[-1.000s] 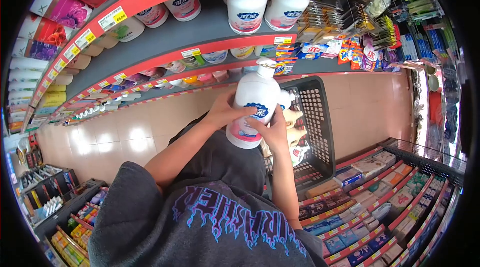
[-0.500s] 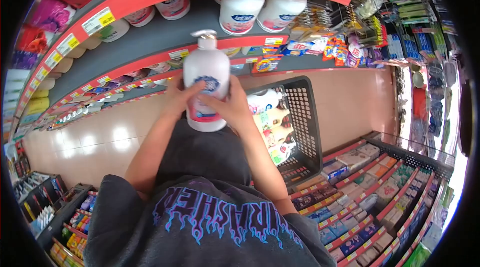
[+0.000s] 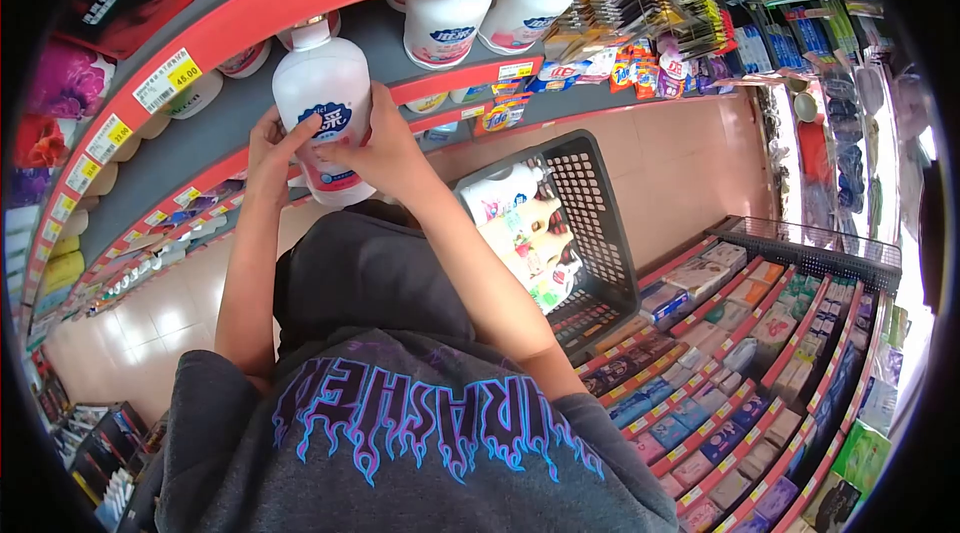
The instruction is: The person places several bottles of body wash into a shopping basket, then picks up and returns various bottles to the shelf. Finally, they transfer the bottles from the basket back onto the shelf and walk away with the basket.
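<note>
A white pump bottle [image 3: 322, 83] with a blue and pink label is held upright between my two hands, in front of the shelf. My left hand [image 3: 278, 151] wraps its left side, thumb across the label. On the bottle's right side is my right hand [image 3: 375, 148], its thumb also on the label. The bottle's top overlaps the upper shelf edge. Similar white bottles [image 3: 440, 25] stand on the shelf to the right of it.
A dark basket [image 3: 605, 223] holding several bottles is right of my body. Red-edged shelves [image 3: 400, 88] curve across the front. Hanging packets [image 3: 640, 68] are at the upper right, and a rack of boxed goods [image 3: 700, 403] stands at the lower right.
Both hands have moved left and slightly up with the bottle, closer to the upper shelf. The view has shifted, and the basket's contents show more fully.
</note>
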A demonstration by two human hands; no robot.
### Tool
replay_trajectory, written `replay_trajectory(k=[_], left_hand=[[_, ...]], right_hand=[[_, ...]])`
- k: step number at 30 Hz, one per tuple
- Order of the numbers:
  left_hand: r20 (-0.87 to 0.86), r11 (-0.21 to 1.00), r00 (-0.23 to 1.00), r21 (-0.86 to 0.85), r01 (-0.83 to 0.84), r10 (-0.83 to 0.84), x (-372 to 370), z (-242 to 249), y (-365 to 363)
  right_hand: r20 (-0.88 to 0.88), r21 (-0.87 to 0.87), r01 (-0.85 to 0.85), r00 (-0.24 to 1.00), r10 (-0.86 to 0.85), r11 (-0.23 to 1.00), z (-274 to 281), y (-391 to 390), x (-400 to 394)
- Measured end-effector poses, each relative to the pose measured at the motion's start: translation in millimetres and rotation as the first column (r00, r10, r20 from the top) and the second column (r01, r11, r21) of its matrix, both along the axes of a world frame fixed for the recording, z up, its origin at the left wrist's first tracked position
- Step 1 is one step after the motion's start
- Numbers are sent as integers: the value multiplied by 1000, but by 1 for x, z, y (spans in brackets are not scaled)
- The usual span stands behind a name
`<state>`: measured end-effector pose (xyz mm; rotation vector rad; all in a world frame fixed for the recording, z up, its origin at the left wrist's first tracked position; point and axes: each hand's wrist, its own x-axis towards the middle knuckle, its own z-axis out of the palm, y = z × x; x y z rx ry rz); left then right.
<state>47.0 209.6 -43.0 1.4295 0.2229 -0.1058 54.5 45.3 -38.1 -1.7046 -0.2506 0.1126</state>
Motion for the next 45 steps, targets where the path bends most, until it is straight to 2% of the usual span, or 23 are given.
replay_trajectory(k=[4,6,9,12,13,17,20,23,28,31,34,35,38,42,45], left_hand=[[9,1000,1000,-11,-10,10,14,2,8],[83,1000,996,-5,22,-22,22,2,13],[138,999,989,19,41,-43,35,2,20],[148,996,987,76,46,-57,43,-1,28],[171,995,983,94,44,-60,46,-5,30],[187,985,978,160,66,-96,61,-15,36],[245,988,962,123,92,-120,67,-18,33],[233,994,967,65,91,-104,76,-28,34],[234,983,961,141,115,-146,82,-18,26],[245,986,959,120,118,-145,84,-15,17],[291,988,945,95,124,-147,89,-34,13],[269,988,956,125,85,-116,91,-39,13],[239,982,959,143,120,-152,89,-31,14],[271,978,958,208,32,-89,77,-34,22],[238,982,970,188,2,-48,72,-43,37]], right_hand=[[38,48,-21,999,19,999,-2,7,17],[60,68,-12,998,8,998,-6,13,24],[164,100,55,984,-71,993,-6,24,35],[228,80,96,967,-112,992,-8,31,45],[219,65,69,972,-81,996,-11,32,49],[216,21,148,965,-149,989,-31,40,60],[271,-30,181,948,-166,983,-43,42,69],[314,-72,189,936,-158,979,-44,42,79],[362,-45,161,923,-134,986,-38,28,85],[368,-84,193,918,-150,978,-41,23,86],[383,-140,216,912,-149,966,-50,18,90],[396,-150,232,905,-157,961,-57,17,92],[406,-174,234,902,-147,957,-59,16,89],[407,-164,146,911,-68,976,-50,21,84],[400,-152,190,909,-115,970,-56,37,76]])
